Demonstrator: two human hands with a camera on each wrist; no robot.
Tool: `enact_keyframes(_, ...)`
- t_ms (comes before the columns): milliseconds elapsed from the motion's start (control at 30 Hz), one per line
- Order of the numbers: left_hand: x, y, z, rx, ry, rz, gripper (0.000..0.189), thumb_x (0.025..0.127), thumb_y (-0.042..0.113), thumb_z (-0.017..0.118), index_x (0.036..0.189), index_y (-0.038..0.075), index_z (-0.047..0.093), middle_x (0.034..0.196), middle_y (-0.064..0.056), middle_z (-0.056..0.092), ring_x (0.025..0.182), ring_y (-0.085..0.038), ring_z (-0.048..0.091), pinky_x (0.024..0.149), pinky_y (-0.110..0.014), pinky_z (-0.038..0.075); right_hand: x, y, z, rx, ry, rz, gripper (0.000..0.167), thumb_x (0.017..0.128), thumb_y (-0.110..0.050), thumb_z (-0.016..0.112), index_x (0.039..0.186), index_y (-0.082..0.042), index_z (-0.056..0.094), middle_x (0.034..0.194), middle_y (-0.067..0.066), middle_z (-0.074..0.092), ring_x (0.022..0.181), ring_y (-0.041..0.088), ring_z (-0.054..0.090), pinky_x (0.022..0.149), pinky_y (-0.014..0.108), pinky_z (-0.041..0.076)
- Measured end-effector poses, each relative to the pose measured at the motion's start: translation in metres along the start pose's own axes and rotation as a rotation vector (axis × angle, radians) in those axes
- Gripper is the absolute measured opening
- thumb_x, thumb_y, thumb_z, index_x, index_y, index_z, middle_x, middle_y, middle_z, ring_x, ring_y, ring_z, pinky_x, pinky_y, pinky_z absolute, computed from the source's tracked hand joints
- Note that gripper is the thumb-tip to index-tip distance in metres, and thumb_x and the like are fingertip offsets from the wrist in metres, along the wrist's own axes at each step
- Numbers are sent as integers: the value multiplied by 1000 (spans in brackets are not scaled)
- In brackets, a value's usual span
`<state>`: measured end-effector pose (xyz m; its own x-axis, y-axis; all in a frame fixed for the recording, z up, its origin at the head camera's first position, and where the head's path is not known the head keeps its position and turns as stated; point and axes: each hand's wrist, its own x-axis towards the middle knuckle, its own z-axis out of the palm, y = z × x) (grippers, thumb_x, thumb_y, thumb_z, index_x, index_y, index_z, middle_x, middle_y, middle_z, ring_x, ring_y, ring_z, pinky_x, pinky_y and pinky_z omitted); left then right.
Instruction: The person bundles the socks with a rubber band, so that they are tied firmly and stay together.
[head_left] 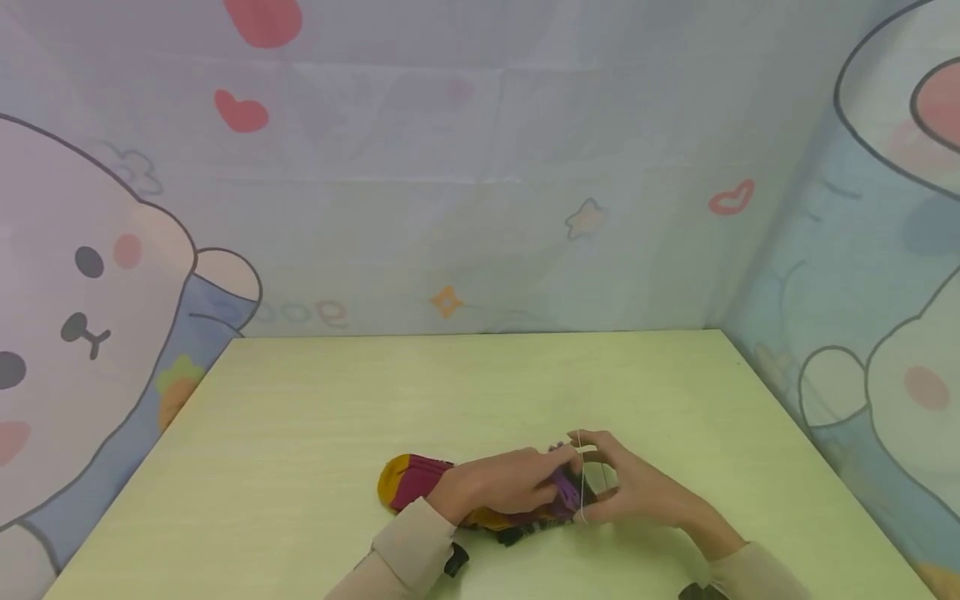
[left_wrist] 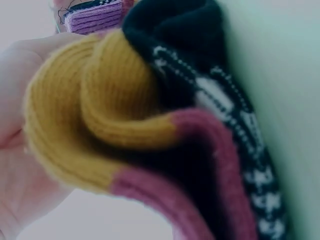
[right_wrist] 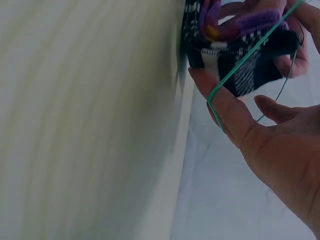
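My left hand [head_left: 506, 482] grips a bundle of socks near the front of the table. One sock [head_left: 422, 481] is maroon with a mustard toe; the left wrist view shows its mustard part [left_wrist: 57, 120] folded over in a loop. Along it lies a black sock [left_wrist: 192, 30] with white patterning. A ribbed purple cuff [head_left: 567, 490] shows at the bundle's right end. My right hand [head_left: 637, 492] is beside that end, its thumb and fingers spread apart inside a thin green elastic band [right_wrist: 245, 61]. The band stretches across in front of the patterned sock end [right_wrist: 244, 77].
The pale yellow-green table [head_left: 322, 400] spreads around the hands. Behind it hangs a cloth backdrop [head_left: 420, 208] with printed hearts and cartoon animals, continuing along both sides. Black straps [head_left: 455, 560] show at the sleeves.
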<state>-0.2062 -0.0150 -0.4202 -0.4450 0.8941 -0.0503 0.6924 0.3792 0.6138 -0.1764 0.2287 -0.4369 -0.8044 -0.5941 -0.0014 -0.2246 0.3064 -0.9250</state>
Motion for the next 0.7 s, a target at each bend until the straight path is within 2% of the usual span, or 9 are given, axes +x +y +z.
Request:
enact_keyframes(100,-1,-1,0,-11,-4,14,26,104,4,42,125,19,38,70,6,46,51,-3,39,57,-15,40,4,-2,6,-20,-4,-31,96,83,-17,82,156,-11,20,158,20,15,140,50,26,86,36,54)
enact_keyframes(167,-1,-2,-1,-16,7,20,26,105,4,41,126,17,34,71,6,49,53,-2,41,59,-15,41,6,-3,8,-42,20,-42,97,82,-19,84,156,-11,21,156,20,17,139,51,28,84,37,55)
enact_keyframes(333,2,-4,0,-5,70,1,29,103,-1,43,122,9,23,75,3,58,57,-1,45,62,-13,40,9,-4,11,-163,61,-81,97,77,-27,88,152,-11,29,148,19,29,134,51,36,96,55,47)
enact_keyframes(433,4,-4,2,-19,118,-26,29,103,-3,42,121,7,21,77,2,60,56,0,45,62,-14,39,10,-4,12,-249,77,-123,97,75,-33,89,151,-12,31,144,15,36,131,44,43,101,58,42)
enact_keyframes(567,8,-3,6,-76,180,-72,33,107,8,43,129,6,19,81,6,64,56,1,45,62,-15,40,12,-5,13,-322,104,-169,100,75,-34,89,154,-16,31,143,12,39,125,28,48,101,44,46)
enact_keyframes(700,12,-3,10,-104,198,-100,39,107,19,47,130,7,19,82,10,67,55,2,48,61,-15,42,12,-4,12,-344,117,-194,94,76,-31,89,152,-16,35,139,14,42,114,22,51,94,33,49)
